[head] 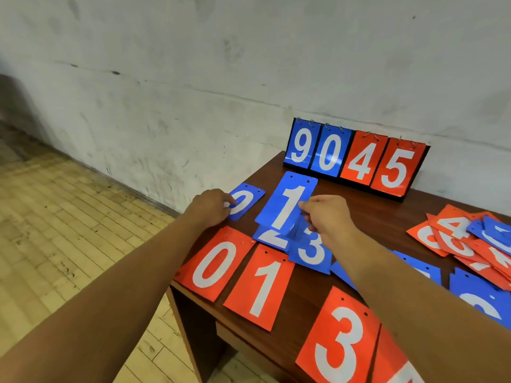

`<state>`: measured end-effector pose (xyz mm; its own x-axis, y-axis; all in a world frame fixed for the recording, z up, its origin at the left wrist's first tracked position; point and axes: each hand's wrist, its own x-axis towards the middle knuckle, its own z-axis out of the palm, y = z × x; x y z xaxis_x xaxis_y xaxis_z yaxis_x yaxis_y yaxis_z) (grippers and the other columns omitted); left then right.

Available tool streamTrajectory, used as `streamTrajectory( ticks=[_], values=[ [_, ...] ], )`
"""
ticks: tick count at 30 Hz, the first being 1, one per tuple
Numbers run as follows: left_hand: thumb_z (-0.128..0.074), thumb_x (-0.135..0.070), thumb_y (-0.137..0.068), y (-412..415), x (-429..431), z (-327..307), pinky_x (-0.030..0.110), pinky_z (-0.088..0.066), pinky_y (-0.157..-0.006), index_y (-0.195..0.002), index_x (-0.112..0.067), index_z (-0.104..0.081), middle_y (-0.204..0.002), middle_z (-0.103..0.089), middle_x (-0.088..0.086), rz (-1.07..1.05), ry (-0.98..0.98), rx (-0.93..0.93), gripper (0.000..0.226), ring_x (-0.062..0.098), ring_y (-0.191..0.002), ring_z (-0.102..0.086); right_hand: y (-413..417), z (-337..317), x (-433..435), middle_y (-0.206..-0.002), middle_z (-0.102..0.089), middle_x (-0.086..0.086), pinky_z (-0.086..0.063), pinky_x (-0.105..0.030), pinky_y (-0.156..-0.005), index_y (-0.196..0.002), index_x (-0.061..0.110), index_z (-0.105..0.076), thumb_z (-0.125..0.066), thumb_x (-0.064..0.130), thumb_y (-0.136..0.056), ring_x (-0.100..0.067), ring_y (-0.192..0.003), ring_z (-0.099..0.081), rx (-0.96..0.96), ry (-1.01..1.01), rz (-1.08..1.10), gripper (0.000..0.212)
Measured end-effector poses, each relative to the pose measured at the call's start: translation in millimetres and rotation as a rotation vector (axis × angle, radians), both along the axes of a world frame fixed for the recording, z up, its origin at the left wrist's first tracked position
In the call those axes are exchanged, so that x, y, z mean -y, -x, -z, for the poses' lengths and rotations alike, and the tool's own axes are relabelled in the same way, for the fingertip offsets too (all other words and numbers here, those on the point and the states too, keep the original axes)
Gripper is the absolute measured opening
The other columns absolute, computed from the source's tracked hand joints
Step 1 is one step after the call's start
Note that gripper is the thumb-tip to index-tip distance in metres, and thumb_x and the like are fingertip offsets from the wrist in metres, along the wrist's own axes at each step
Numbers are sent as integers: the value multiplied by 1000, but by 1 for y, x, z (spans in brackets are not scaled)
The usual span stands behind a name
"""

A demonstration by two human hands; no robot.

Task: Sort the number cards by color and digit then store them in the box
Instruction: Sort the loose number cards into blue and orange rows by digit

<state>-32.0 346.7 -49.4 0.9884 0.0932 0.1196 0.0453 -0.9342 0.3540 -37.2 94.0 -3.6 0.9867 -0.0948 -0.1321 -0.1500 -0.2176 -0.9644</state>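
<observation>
My right hand (327, 217) pinches a blue 1 card (287, 201) by its right edge and holds it lifted above a blue 2 card (272, 238) and a blue 3 card (311, 251). My left hand (211, 207) rests on a blue 0 card (244, 203) at the table's far left edge, fingers on its near end. Closer to me lie a red 0 card (214, 265), a red 1 card (261, 287) and a red 3 card (340, 338) in a row. More blue cards (475, 297) are partly hidden under my right forearm.
A flip scoreboard (356, 160) showing 9, 0, 4, 5 stands at the back of the brown table (304, 297) against the wall. A loose pile of red and blue cards (470, 241) lies at the right. The table's left edge drops to a wooden floor.
</observation>
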Motion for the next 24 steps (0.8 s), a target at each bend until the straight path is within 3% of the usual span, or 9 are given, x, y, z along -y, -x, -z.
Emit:
streamTrajectory(
  ticks=[5,7,9,12,13,15,17,24],
  values=[
    [-60,-20,-93,-2,-9,4,30,-42,-98,-121,-17,-68,-130,-58,10,25,31,23,30,25,-119,-55,-38,23,-46,-75,-66,-19,-46,-30,-48,-76,-2,-64,-70,1,-82,-26,-58,-62,-67,135,-43,10],
    [-60,-21,-93,-2,-13,6,30,-41,-98,-122,-18,-67,-131,-57,9,18,30,29,30,24,-119,-54,-48,34,-58,-73,-64,-17,-42,-28,-45,-66,4,-55,-68,2,-80,-28,-61,-63,-2,315,-60,19],
    [-59,-22,-94,-1,-15,7,31,-42,-99,-123,-19,-66,-132,-55,8,5,27,30,30,24,-120,-53,-46,41,-60,-68,-53,-8,-32,-24,-44,-62,13,-40,-67,9,-82,-25,-61,-54,76,537,-72,34],
    [-57,-23,-95,-1,-13,9,33,-44,-99,-124,-19,-64,-132,-56,7,10,12,32,30,24,-120,-53,-25,48,-51,-78,-44,-6,-33,-28,-57,-62,15,-35,-59,19,-90,-26,-78,-50,266,838,-115,37],
    [-57,-24,-95,-1,-13,10,34,-45,-100,-124,-20,-64,-131,-56,7,14,4,34,30,24,-119,-53,-19,52,-46,-85,-48,-8,-36,-30,-64,-67,13,-44,-55,21,-92,-27,-87,-52,327,912,-157,28],
    [-58,-25,-94,-3,-11,11,36,-46,-99,-123,-21,-64,-128,-58,7,26,-8,50,30,23,-117,-53,-8,61,-33,-105,-57,-6,-42,-33,-81,-95,12,-64,-50,27,-94,-26,-104,-53,402,1003,-283,21],
    [-59,-24,-93,-4,-7,11,36,-46,-98,-123,-21,-64,-126,-58,6,41,-8,62,31,23,-116,-54,-4,69,-17,-123,-56,-2,-40,-36,-96,-122,18,-61,-47,34,-96,-24,-116,-49,418,1046,-352,33],
    [-60,-23,-93,0,23,12,34,-43,-102,-124,-22,-64,-129,-59,-3,229,48,124,31,18,-118,-55,-5,69,10,-131,-54,-2,-38,-37,-104,-131,19,-55,-44,35,-98,-22,-123,-46,407,1061,-328,39]
  ],
)
